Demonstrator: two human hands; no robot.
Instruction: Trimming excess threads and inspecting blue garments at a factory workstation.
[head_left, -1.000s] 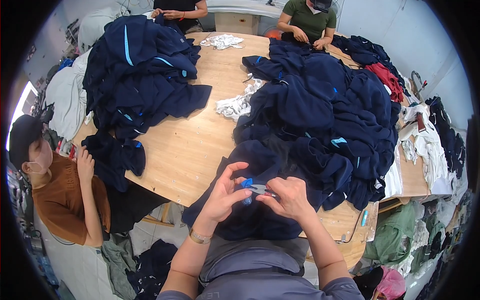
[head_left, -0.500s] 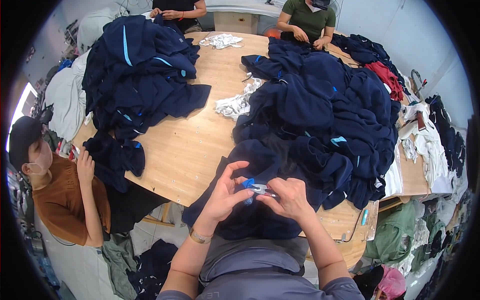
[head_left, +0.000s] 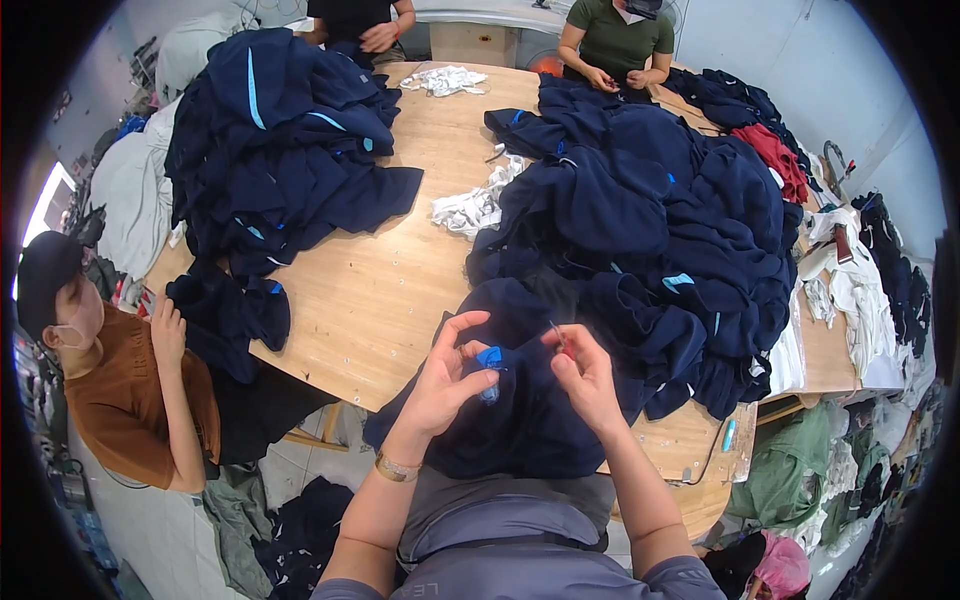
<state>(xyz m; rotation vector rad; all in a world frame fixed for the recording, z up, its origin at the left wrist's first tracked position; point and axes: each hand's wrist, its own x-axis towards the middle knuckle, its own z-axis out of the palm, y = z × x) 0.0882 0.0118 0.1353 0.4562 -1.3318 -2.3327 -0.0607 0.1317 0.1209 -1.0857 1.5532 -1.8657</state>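
A navy garment (head_left: 545, 430) lies across the table's near edge, in front of my body. My left hand (head_left: 445, 388) pinches a bright blue fabric tab (head_left: 489, 357) on it between thumb and fingers. To the right, a short distance from the tab, my right hand (head_left: 588, 385) is closed around small thread snips (head_left: 557, 335). Their thin dark tip points up past the fingers, and the rest is mostly hidden in the hand.
A large heap of navy garments (head_left: 640, 210) rises just beyond my hands; another pile (head_left: 280, 150) stands at far left. White scraps (head_left: 468, 212) lie between them on the wooden table (head_left: 350, 300). A teal marker (head_left: 729, 435) rests near the right edge. Three co-workers sit or stand around.
My right hand has drawn away from the blue tab to the right, taking the snips with it. The left hand keeps hold of the tab. At the far side, co-workers' hands have shifted.
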